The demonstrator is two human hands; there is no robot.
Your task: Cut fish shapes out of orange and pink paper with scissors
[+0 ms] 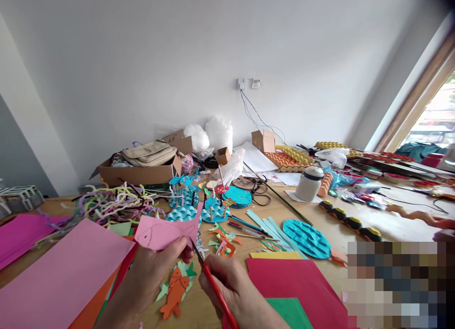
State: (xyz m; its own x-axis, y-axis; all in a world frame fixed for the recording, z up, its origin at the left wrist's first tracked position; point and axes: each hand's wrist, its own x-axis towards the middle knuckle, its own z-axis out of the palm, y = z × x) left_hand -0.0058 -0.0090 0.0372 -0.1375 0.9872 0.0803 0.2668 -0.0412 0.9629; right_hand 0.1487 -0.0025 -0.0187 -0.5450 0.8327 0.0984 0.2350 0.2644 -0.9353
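Observation:
My left hand [161, 260] pinches a piece of pink paper [159, 229] with a fish outline drawn on it. A narrow strip of the same paper sticks up at its right end. In my right hand [231, 281] are red-handled scissors [218, 291], their dark blades at the paper's lower right edge, close to my left fingertips. Whether the blades are apart is hard to make out. Below the hands, cut-out orange paper fish [175, 293] lie over green ones on the table. Paper scraps [223, 241] in orange and green are scattered just beyond the scissors.
Pink paper sheets [71, 272] lie at left, red sheets [284, 281] at right. Behind stand blue wavy models with small fish [185, 196], a heap of pipe cleaners [121, 201], a cardboard box [142, 172] and a white canister [309, 184]. A blue disc [306, 239] lies right of centre.

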